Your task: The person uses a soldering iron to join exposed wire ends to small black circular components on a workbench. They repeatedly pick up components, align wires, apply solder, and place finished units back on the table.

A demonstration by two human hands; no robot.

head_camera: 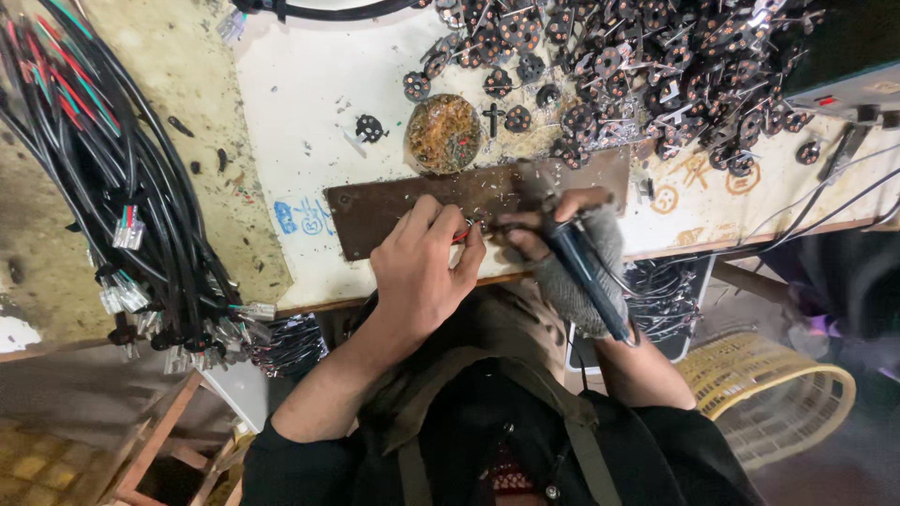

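My left hand [424, 267] rests on the near edge of a brown metal plate [375, 214] and pinches a thin red wire end [461, 236] between its fingertips. My right hand [562, 245], in a grey fingerless glove, grips a dark blue soldering iron [586, 276], whose tip meets the wire on the plate. The joint itself is hidden between the two hands. The iron's cord runs back past my right wrist.
A round tin of brown flux [442, 133] stands just beyond the plate. A heap of small round black parts [647, 66] fills the bench's far right. Black cable bundles [112, 187] hang at the left. A yellow woven basket [769, 389] sits low right.
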